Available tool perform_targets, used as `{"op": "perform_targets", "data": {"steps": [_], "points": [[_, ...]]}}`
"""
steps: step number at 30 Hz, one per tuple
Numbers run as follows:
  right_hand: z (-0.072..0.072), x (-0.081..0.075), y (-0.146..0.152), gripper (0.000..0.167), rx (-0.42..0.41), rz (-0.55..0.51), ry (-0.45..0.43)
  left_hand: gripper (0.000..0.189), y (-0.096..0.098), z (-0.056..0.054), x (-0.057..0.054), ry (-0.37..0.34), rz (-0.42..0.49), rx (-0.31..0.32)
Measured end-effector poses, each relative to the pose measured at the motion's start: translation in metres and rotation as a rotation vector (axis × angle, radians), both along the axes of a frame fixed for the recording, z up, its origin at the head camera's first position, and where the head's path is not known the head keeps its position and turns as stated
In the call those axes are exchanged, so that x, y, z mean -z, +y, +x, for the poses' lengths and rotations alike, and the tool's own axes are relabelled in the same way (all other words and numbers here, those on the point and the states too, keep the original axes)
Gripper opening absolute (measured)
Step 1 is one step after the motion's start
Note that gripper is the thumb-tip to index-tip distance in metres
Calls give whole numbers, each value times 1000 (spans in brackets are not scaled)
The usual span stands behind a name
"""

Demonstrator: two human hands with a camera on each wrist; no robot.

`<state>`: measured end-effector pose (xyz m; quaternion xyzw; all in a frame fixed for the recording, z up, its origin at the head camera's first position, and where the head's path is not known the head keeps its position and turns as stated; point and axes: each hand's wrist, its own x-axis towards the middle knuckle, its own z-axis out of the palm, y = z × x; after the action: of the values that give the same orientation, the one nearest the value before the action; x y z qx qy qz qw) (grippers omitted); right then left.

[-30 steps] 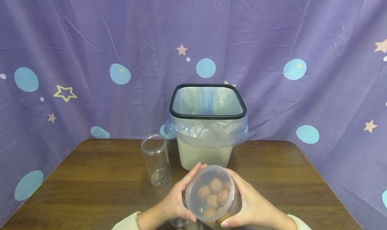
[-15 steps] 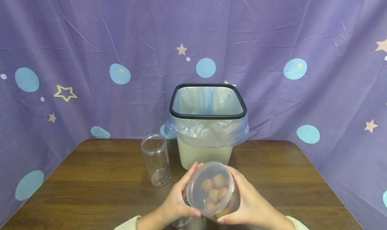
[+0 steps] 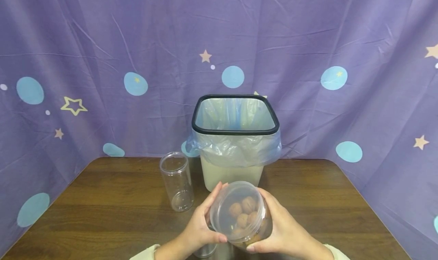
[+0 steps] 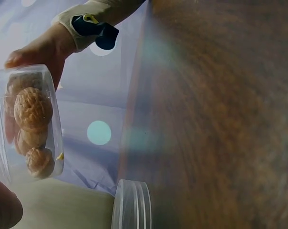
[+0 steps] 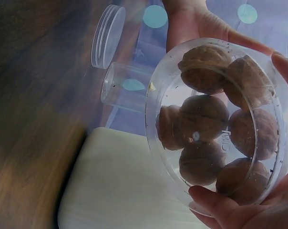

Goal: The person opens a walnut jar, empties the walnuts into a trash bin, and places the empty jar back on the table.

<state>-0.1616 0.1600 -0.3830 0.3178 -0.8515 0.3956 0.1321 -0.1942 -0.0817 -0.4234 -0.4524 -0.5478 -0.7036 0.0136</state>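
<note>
Both hands hold a clear plastic jar of walnuts above the front of the table, tilted. Its translucent lid faces up and to the left in the head view. Along the lid's left side, my left hand grips the rim with fingers and thumb. My right hand wraps the jar's body from the right, its thumb near the bottom. Several walnuts show through the base in the right wrist view. Whether the lid sits tight or is partly loose, I cannot tell.
An empty clear jar stands uncovered on the wooden table, left of a bin lined with a plastic bag. Another clear lid lies on the table, partly behind the left hand in the head view. A purple curtain hangs behind.
The jar has risen slightly and tilted a little more, with both hands still around it. The walnuts have shifted inside. The empty jar and bin have stayed put.
</note>
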Motion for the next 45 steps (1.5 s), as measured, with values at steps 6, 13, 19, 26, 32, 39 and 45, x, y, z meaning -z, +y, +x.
{"op": "perform_targets", "data": {"steps": [6,13,19,26,32,39,45], "points": [[-1,2,2,110,12,3,19,104,-1,1,-1,-26,9,8],[-2,1,6,110,39,10,-34,104,-2,1,0,2,6,-5],[-3,1,9,110,51,16,-63,104,-4,0,2,9,-6,-21],[-4,0,15,112,77,22,-75,104,-8,1,4,4,-28,-35],[-5,-2,22,112,115,38,-14,105,-12,3,5,-23,-98,-77],[-6,-3,32,114,165,50,11,102,-16,6,6,-62,-153,-108],[-8,-7,41,114,199,43,46,101,-16,9,6,-53,-160,-101]]}}
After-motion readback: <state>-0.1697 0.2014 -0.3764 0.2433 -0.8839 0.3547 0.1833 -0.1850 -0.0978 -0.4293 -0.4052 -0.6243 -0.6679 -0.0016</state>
